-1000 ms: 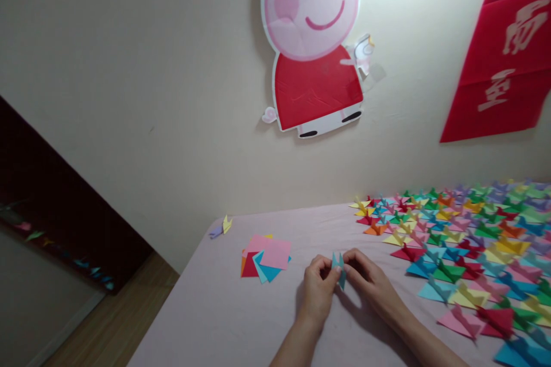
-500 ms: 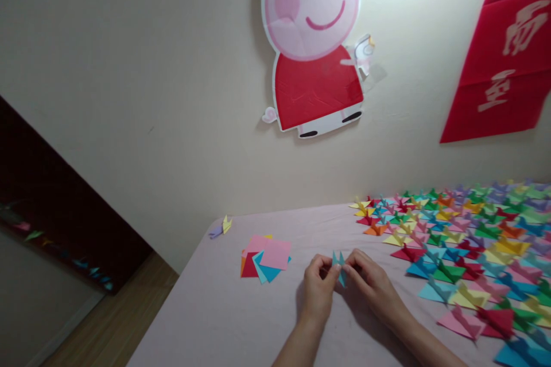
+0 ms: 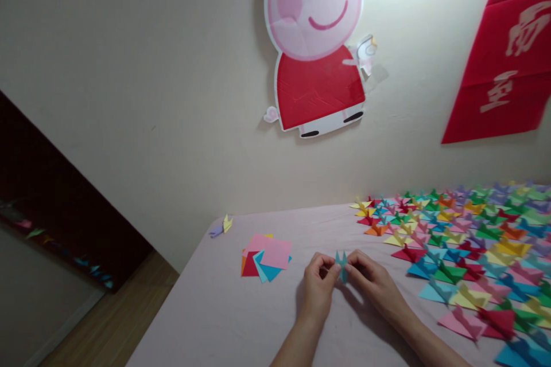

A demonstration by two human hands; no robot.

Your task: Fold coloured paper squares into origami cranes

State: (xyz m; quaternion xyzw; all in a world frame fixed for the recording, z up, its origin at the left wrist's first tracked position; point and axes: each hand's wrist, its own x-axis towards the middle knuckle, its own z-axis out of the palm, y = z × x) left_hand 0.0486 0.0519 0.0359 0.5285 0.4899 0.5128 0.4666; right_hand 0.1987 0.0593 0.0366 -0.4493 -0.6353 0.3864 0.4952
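Between my two hands is a small light-blue origami piece (image 3: 341, 266), with two narrow points sticking up and another part hanging down. My left hand (image 3: 319, 281) pinches its left side between thumb and fingers. On the opposite side, my right hand (image 3: 369, 278) has its thumb and fingertips closed on the right edge. To the left of my hands lies a fanned pile of square paper sheets (image 3: 275, 254) in pink, red, blue, yellow and orange.
Rows of colourful folded paper cranes (image 3: 469, 269) cover the right side of the pale pink tablecloth (image 3: 215, 309). A purple and a yellow folded piece (image 3: 227, 223) lie at the far left corner. Behind stands a wall with a cartoon pig cutout (image 3: 321, 86) and a red banner (image 3: 495, 63).
The light-blue piece has turned slightly between my fingertips, its upper points now a little further apart. Both hands stay in nearly the same place. The view has shifted very slightly.
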